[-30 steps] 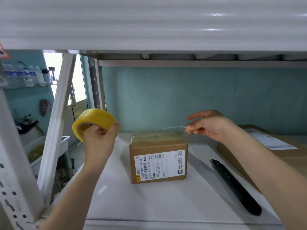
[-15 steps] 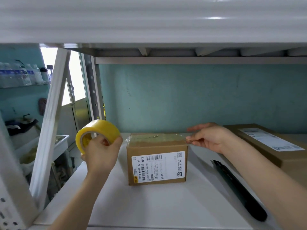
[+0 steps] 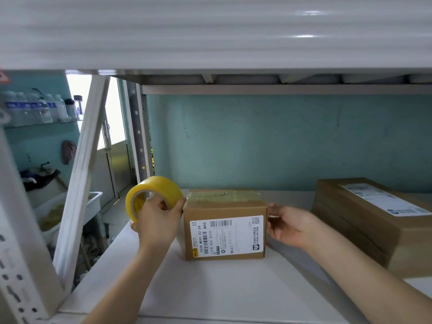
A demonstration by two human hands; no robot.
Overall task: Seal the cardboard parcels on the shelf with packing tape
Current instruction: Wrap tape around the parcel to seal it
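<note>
Small parcel (image 3: 224, 230) mid-shelf, printed label (image 3: 226, 237) facing near, flat on the white shelf (image 3: 210, 288). Clear strip of tape (image 3: 224, 197) laid across the top seam, left to right. Left grip (image 3: 159, 220) wrapped round the yellow tape roll (image 3: 163, 185), held right at the parcel's top left edge, strip apparently not yet cut from the roll. Right grip (image 3: 289, 225) holding nothing, fingers flat against the parcel's right side, most likely pressing the strip's end down there.

So, by the look of it: mid-seal on this one, strip down, roll attached. Next up, probably: carry the roll down the left side, sever the tape, smooth the tail. Calls for the right side braced to stop any sliding, and for a clean tear, with no cutter in view. Second, larger parcel (image 3: 364, 218) on the right, well apart; taped or not, cannot tell.
</note>
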